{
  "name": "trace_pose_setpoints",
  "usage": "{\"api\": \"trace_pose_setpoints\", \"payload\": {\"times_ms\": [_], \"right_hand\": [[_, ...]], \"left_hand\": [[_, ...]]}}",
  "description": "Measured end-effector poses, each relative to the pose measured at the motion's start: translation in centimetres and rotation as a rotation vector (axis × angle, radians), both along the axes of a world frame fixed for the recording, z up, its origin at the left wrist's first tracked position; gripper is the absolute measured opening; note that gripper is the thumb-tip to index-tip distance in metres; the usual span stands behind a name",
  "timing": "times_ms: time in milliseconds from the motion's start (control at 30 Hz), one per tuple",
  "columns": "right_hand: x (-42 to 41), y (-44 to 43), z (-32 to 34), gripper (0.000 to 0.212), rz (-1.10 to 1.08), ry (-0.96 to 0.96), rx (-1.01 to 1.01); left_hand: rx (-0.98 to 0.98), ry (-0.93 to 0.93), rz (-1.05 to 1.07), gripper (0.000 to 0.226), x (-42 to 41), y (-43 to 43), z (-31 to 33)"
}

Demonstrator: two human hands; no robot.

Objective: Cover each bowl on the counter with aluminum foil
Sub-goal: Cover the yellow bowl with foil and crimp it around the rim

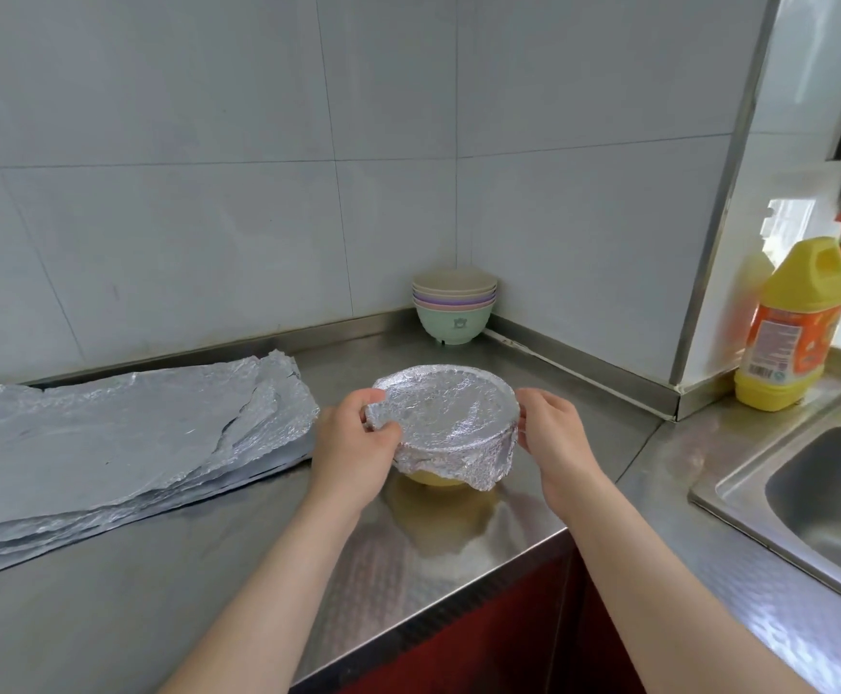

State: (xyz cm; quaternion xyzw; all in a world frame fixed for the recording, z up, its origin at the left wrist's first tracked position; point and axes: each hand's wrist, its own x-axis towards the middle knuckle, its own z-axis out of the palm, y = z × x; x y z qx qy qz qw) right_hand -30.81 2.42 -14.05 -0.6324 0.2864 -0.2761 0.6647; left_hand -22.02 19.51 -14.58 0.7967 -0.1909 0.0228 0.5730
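Observation:
A yellow bowl (pixel 431 477) stands on the steel counter (pixel 168 568), its top wrapped in crinkled aluminum foil (pixel 451 418). My left hand (pixel 353 445) grips the foil at the bowl's left rim, thumb curled over the edge. My right hand (pixel 556 435) holds the right side, fingers curled around the foil there. A stack of several bare bowls (pixel 454 305), green at the bottom, sits in the back corner. A pile of foil sheets (pixel 123 443) lies flat on the left of the counter.
A yellow and orange detergent bottle (pixel 791 333) stands at the right by the wall. The steel sink (pixel 829 488) is sunk into the counter at far right. The counter's front edge (pixel 458 613) runs just below my forearms.

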Motion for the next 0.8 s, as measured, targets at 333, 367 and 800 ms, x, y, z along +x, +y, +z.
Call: {"api": "trace_pose_setpoints", "payload": {"times_ms": [333,367,800], "right_hand": [[10.6,-2.8,0.7,0.025,0.033,-0.025,0.011],[11.8,-3.1,0.8,0.026,0.039,-0.029,0.005],[23.8,-9.8,5.5,0.039,0.043,0.209,0.331]], "left_hand": [[0.126,-0.031,0.082,0.047,10.5,-3.9,1.9],[0.127,-0.023,0.088,0.048,11.7,-4.1,2.2],[0.031,0.16,0.328,0.046,20.7,-5.9,3.8]]}}
